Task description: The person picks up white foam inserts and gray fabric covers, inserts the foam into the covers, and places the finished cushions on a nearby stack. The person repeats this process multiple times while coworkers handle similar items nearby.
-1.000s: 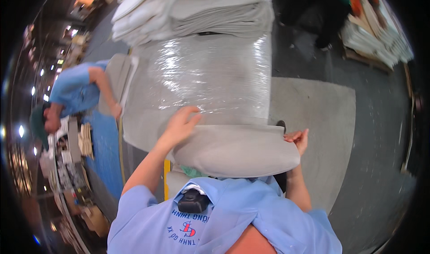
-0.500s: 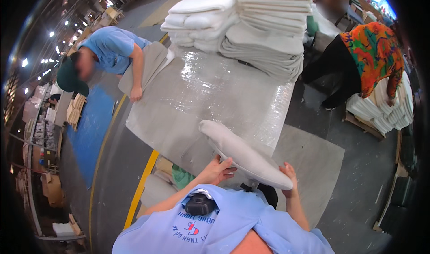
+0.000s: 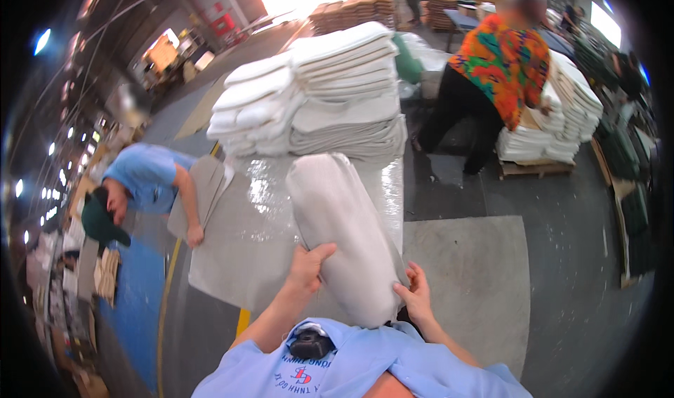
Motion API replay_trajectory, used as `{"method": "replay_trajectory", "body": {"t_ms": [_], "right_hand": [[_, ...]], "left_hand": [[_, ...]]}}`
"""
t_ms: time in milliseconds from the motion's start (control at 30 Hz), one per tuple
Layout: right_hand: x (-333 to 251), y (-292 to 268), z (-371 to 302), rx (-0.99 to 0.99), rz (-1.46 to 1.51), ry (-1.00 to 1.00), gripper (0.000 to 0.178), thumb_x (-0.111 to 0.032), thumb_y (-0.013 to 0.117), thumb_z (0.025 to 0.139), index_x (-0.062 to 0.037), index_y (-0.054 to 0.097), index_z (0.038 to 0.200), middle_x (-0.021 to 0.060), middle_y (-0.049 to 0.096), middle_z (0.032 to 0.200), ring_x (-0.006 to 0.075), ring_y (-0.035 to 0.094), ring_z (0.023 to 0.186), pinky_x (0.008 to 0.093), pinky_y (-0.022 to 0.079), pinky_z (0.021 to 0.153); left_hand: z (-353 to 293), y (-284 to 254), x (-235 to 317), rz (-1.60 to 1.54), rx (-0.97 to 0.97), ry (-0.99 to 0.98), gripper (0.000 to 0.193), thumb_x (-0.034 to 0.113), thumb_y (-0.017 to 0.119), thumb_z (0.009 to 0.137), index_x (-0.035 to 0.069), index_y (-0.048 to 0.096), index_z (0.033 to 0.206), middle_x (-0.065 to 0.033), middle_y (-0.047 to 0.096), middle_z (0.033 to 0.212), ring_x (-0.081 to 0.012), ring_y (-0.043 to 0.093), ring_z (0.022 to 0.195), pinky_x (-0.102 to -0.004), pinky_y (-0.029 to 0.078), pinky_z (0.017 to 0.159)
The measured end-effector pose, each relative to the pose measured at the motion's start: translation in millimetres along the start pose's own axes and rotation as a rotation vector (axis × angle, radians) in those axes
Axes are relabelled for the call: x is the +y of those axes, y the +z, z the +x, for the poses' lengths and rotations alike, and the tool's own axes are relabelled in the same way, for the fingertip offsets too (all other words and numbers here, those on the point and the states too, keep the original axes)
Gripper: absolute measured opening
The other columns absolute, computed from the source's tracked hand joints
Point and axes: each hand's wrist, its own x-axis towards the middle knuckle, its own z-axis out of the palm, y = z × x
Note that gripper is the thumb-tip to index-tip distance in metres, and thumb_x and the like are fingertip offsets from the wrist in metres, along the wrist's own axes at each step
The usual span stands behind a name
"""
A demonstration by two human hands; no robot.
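Note:
A long, pale grey fabric-covered cushion [image 3: 340,222] is in front of my body, its far end over the table and its near end close to my shirt. My left hand [image 3: 309,266] grips the cushion's left edge, with the thumb lying on top and the fingers mostly hidden beneath. On the near right edge, my right hand [image 3: 415,293] holds the cushion with its thumb against the cover. Under the cushion's far part is the table [image 3: 232,264], covered in grey sheet with shiny clear plastic over some of it.
Stacks of folded white covers [image 3: 344,61] and grey covers [image 3: 347,128] stand at the table's far end. To the left, a co-worker in a blue shirt [image 3: 144,177] leans over grey pieces [image 3: 203,187]. Another person [image 3: 502,68] stands at a loaded pallet [image 3: 537,166], far right.
The cushion has turned from a slanted, edge-on position to point away from me, its broad face now showing. Both hands stay on it. My view has tilted up.

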Motion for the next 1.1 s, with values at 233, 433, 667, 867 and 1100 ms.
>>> {"method": "replay_trajectory", "body": {"t_ms": [233, 433, 667, 867, 1100], "right_hand": [[-31, 18, 42, -0.051, -0.014, -0.137, 0.067, -0.002, 0.074, 0.090, -0.0093, 0.043, 0.149, 0.0058, 0.051, 0.129, 0.0152, 0.053, 0.117, 0.0314, 0.050, 0.098], [-22, 28, 27, 0.097, 0.290, -0.045, 0.037, -0.005, 0.073, 0.094, -0.0087, 0.053, 0.124, 0.0003, 0.063, 0.105, 0.0112, 0.061, 0.098, 0.0284, 0.052, 0.087], [30, 22, -22, 0.201, 0.411, 0.280, 0.021, -0.021, 0.074, 0.096, -0.0092, 0.063, 0.111, -0.0036, 0.066, 0.096, 0.0076, 0.058, 0.084, 0.0271, 0.048, 0.074], [48, 1, -32, 0.451, 0.589, 0.217, 0.026, -0.019, 0.067, 0.100, -0.0072, 0.065, 0.123, 0.0009, 0.069, 0.108, 0.0115, 0.062, 0.096, 0.0306, 0.050, 0.085], [54, -14, -38, 0.524, 0.735, 0.218, 0.028, -0.019, 0.064, 0.100, -0.0065, 0.065, 0.126, 0.0027, 0.070, 0.113, 0.0141, 0.064, 0.103, 0.0324, 0.051, 0.090]], "left_hand": [[-18, -3, 85, 0.501, -0.338, 0.199, 0.051, -0.007, 0.070, 0.080, -0.002, 0.059, 0.130, -0.0099, 0.070, 0.118, -0.0194, 0.067, 0.105, -0.0347, 0.055, 0.091], [-32, -16, 85, 0.856, -0.496, 0.015, 0.053, -0.003, 0.072, 0.078, 0.000, 0.058, 0.130, -0.0047, 0.068, 0.112, -0.0130, 0.064, 0.100, -0.0300, 0.052, 0.086], [-24, -30, 50, 1.126, -0.597, -0.149, 0.058, 0.001, 0.072, 0.079, 0.000, 0.054, 0.134, -0.0054, 0.068, 0.113, -0.0145, 0.063, 0.105, -0.0301, 0.051, 0.090], [2, 7, 6, 1.318, -0.755, -0.148, 0.074, 0.003, 0.069, 0.079, 0.000, 0.041, 0.147, -0.0109, 0.059, 0.133, -0.0193, 0.058, 0.119, -0.0351, 0.047, 0.102], [52, 81, -3, 1.156, -1.096, -0.410, 0.070, 0.014, 0.067, 0.096, 0.001, 0.034, 0.156, -0.0128, 0.055, 0.143, -0.0219, 0.057, 0.123, -0.0361, 0.043, 0.108]]}}
